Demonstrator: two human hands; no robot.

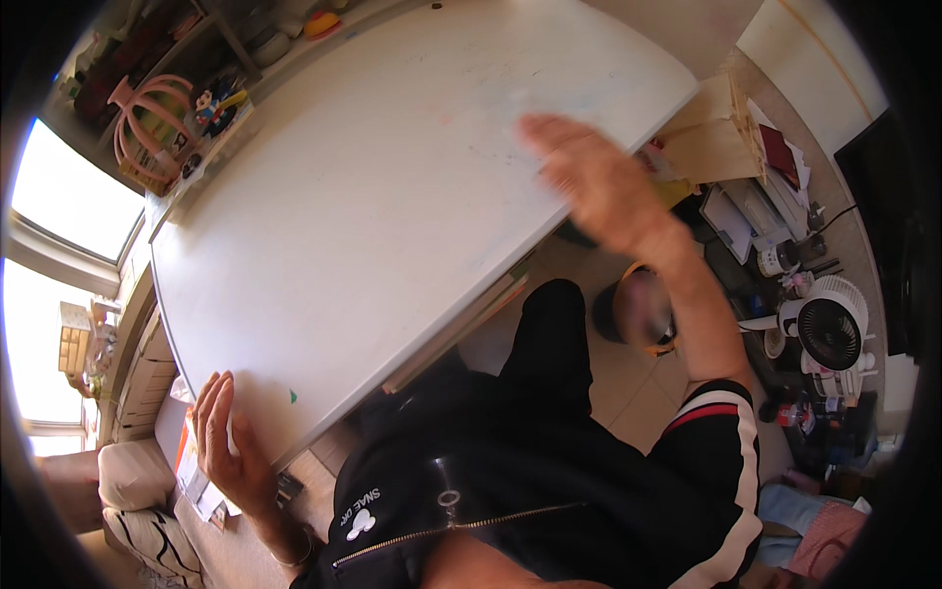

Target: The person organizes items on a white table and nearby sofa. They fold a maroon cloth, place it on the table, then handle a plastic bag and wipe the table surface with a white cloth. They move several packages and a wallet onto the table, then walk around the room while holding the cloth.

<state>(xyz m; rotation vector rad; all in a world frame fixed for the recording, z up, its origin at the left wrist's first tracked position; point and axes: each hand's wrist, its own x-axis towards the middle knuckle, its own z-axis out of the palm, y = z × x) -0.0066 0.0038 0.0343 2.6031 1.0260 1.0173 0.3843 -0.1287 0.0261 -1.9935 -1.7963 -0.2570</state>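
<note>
A white tabletop [346, 221] with faint marks spreads before me. At its near left corner, my left hand [228, 449] rests on or just over the edge, fingers extended, holding nothing visible. A small green scrap [294, 397] lies on the tabletop to the right of that hand. My right hand [589, 177], blurred, is over the right part of the near edge, its fingers pointing toward the tabletop. No object shows in it, but its palm side is hidden and I cannot tell how its fingers are set.
A pink ribbed frame [151, 125] and a small figurine [210, 109] stand on a shelf at the back left. A bin [636, 305] is on the floor below my right forearm. Farther right are a cardboard box [706, 140] and a white fan [830, 331].
</note>
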